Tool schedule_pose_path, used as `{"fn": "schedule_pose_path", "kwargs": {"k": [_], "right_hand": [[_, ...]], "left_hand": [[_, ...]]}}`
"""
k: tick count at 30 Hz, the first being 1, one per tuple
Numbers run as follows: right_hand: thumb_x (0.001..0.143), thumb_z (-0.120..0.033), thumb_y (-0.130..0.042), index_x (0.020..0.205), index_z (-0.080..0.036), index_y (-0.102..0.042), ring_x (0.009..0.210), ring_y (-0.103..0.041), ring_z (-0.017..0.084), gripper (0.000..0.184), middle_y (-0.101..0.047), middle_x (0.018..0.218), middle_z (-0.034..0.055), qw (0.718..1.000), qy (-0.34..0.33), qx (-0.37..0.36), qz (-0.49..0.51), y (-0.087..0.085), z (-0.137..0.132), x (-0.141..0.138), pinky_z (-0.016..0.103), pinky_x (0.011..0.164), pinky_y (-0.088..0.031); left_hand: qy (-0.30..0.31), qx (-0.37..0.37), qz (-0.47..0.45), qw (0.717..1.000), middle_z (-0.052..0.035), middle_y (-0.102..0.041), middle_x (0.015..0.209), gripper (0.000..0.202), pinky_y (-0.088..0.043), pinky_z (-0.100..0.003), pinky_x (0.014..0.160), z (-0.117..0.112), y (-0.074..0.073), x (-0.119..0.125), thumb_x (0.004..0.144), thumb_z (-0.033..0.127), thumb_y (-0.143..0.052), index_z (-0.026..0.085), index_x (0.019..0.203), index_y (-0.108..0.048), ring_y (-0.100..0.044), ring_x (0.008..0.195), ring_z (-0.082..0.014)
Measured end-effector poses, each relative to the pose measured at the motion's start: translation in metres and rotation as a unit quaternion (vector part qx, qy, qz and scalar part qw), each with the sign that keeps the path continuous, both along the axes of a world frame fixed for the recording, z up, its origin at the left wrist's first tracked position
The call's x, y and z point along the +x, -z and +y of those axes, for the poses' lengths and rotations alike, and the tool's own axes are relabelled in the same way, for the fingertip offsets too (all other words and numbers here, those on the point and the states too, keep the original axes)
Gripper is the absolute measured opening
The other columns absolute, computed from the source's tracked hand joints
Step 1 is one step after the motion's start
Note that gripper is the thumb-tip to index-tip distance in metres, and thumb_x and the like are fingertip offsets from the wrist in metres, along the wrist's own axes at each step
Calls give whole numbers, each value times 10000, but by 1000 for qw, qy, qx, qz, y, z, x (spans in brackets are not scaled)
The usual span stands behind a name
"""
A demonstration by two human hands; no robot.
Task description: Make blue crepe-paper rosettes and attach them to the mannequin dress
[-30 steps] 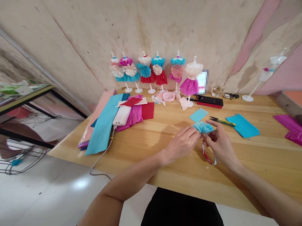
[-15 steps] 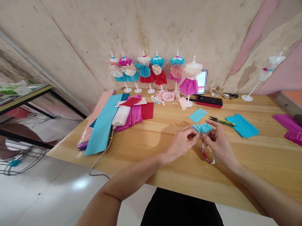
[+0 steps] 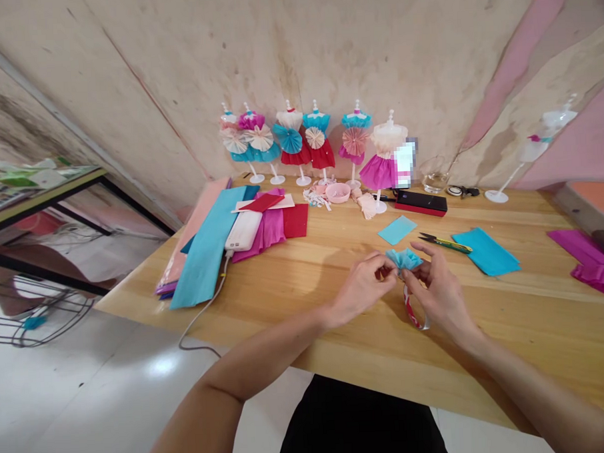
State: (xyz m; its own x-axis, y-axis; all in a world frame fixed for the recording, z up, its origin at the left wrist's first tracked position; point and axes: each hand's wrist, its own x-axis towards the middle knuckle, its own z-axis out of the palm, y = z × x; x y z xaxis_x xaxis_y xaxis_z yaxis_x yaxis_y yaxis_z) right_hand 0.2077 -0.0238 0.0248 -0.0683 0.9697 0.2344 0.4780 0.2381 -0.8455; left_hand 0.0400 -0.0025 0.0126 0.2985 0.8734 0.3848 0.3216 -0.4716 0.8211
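A small pleated blue paper fan [image 3: 404, 258] is held just above the wooden table [image 3: 305, 293], between both of my hands. My left hand [image 3: 361, 287] pinches its left end with fingers closed. My right hand [image 3: 439, 290] grips its right side, index finger stretched over the top. A red and white tape roll [image 3: 414, 313] hangs around my right hand below the fan. Small green-handled scissors [image 3: 443, 242] lie just beyond, beside a blue paper square [image 3: 397, 230] and a larger blue sheet [image 3: 485, 251].
Several paper-dressed mini mannequins [image 3: 318, 145] line the wall. Blue, pink and red crepe sheets [image 3: 217, 240] with a white power bank [image 3: 244, 230] and its cable lie at left. A red-black box [image 3: 421, 202], glass bowl [image 3: 434, 179] and magenta paper [image 3: 588, 257] lie to the right.
The fan has been gathered tighter and looks narrower. My right index finger has lifted over its top; both hands stayed in nearly the same place.
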Motion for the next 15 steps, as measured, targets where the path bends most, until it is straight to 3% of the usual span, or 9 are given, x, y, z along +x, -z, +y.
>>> {"fn": "schedule_pose_path", "kwargs": {"k": [7,15], "right_hand": [[886,-381,-580,1310,-245,-386,667,-624,189,485,-654,758,5,1000,-10,-9,24,-1,2,2,362,693,-491],[885,-391,-585,1316,-243,-384,646,-622,185,498,-636,712,-10,1000,-1,-14,18,-3,0,-1,355,682,-485]], "left_hand": [[13,-21,-15,1000,-22,-618,834,178,-426,-244,706,0,-4,-1,902,255,-518,152,861,-656,-552,736,-110],[6,-30,-25,999,-12,-611,832,114,-420,-235,696,1,-3,-2,862,199,-547,151,844,-649,-539,723,-101]]}}
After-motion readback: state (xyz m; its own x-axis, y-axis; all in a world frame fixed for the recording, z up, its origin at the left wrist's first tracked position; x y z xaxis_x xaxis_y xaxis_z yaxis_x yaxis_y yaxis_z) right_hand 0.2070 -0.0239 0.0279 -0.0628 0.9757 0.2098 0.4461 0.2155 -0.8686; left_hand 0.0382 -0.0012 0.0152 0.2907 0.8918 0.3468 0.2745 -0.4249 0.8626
